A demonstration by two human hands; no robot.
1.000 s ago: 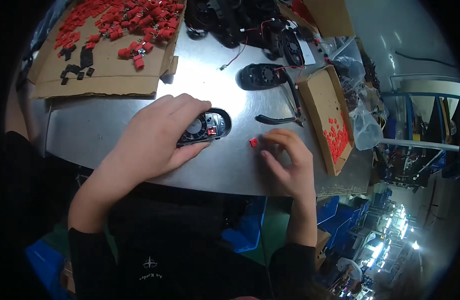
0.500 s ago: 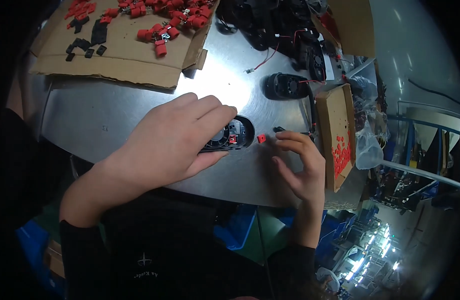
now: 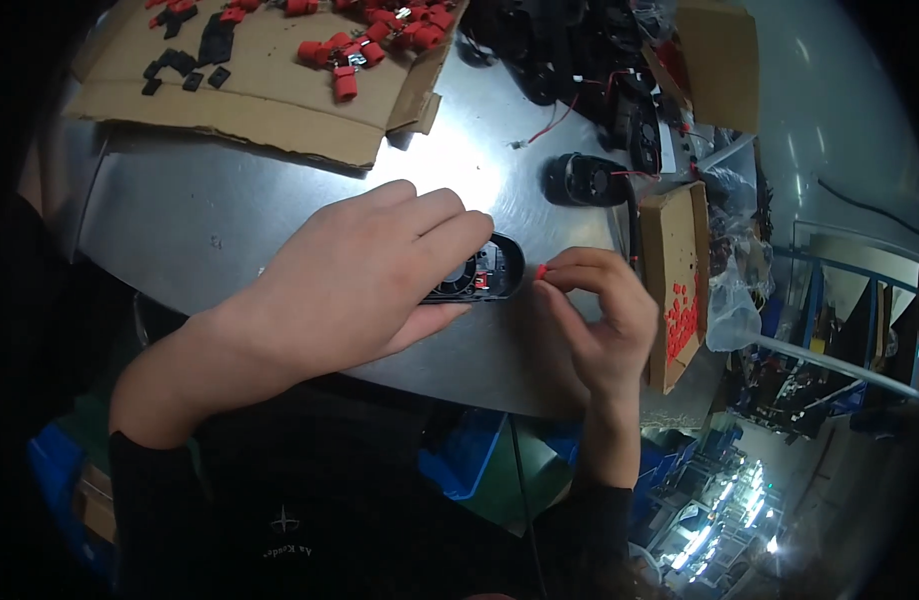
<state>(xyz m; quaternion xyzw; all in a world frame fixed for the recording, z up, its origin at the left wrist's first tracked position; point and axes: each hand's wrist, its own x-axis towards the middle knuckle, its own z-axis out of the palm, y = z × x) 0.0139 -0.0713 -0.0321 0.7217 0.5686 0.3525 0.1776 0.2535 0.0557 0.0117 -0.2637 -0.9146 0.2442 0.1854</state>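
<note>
My left hand (image 3: 380, 265) is wrapped over a black oval plastic housing (image 3: 513, 266), holding it against the metal table. Inside the housing's uncovered right end sit a round black fan and a small red part (image 3: 482, 281); the hand hides the rest. Just to the right, my right hand (image 3: 608, 315) pinches a small red plastic piece (image 3: 542, 271) between thumb and fingertips. The piece is mostly covered by the fingers and is a short gap away from the housing.
A cardboard sheet (image 3: 250, 135) with red caps and black pieces lies at the far left. Another black fan housing (image 3: 585, 180) with red wires rests behind my right hand. At the right stands a cardboard tray (image 3: 656, 260) of small red pieces. Black units (image 3: 540, 60) are heaped at the back.
My right hand has closed from an open pose and picked up the red piece that lay on the table. The left hand keeps its grip; the whole view has shifted slightly.
</note>
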